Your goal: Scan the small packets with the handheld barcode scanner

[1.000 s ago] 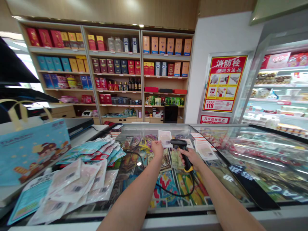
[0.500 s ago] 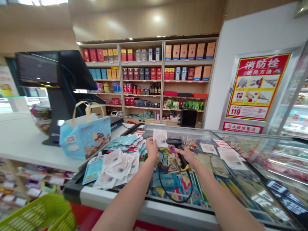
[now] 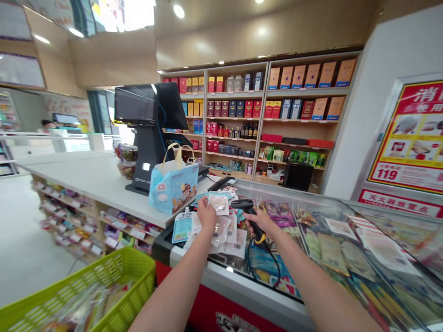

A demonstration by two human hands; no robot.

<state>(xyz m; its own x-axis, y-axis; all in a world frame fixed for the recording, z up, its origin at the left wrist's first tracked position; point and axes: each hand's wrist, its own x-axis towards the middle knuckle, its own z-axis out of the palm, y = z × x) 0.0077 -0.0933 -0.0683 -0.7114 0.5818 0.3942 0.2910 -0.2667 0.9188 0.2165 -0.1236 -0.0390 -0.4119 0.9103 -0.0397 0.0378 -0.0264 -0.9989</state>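
Pinched by its left edge, a small white-edged clear packet [image 3: 218, 203] is in my left hand [image 3: 206, 216], above the pile. My right hand [image 3: 260, 223] is wrapped round the handle of a black and yellow barcode scanner [image 3: 255, 229], whose head points left at the packet, a little apart from it. Below my left hand lie several similar white packets [image 3: 237, 243] on the glass freezer top. A light-blue pouch [image 3: 182, 227] rests at their left, and more coloured packets [image 3: 238, 214] lie behind. The scanner's black cable [image 3: 277, 265] loops down over the glass.
A blue paper bag [image 3: 175, 186] with cream handles stands on the white counter [image 3: 79, 166] beside a till screen [image 3: 134, 106]. A green basket [image 3: 138, 267] holding packaged goods is at lower left. Papers [image 3: 384, 244] lie on the freezer glass at right. Boxed goods fill shelves behind.
My view has turned left, bringing more of the basket and counter in. The held packet and scanner have moved over the white packet pile, and the packet now tilts flatter.
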